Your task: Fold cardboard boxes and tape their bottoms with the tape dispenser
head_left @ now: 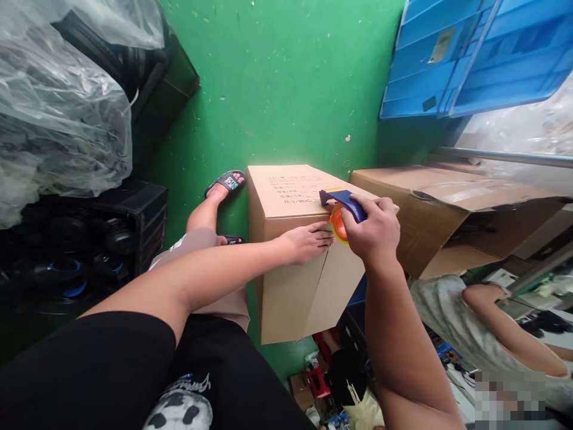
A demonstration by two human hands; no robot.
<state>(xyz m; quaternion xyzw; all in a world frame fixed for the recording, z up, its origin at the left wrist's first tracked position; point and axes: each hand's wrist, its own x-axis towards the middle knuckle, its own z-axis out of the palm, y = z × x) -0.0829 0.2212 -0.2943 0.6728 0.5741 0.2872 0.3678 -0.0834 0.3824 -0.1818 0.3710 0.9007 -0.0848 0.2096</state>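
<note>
A brown cardboard box [289, 286] with printed lettering on one side stands in front of me. Its flaps meet along a seam. My left hand [308, 242] lies flat against the box beside that seam, fingers stretched out and holding nothing. In my right hand [375, 230] is a blue tape dispenser [347, 200] carrying an orange-yellow roll of tape. The dispenser's front end is at the box edge between the printed side and the flaps, close to my left fingertips. Whether tape is stuck to the box there, I cannot tell.
Right of the box is another open carton [403, 212]. Blue plastic crates [447, 65] stand at the upper right on the green floor [277, 77]. Black crates [150, 209] with dark items and clear plastic wrap [67, 113] are at left. A co-worker in grey [461, 322] is at lower right.
</note>
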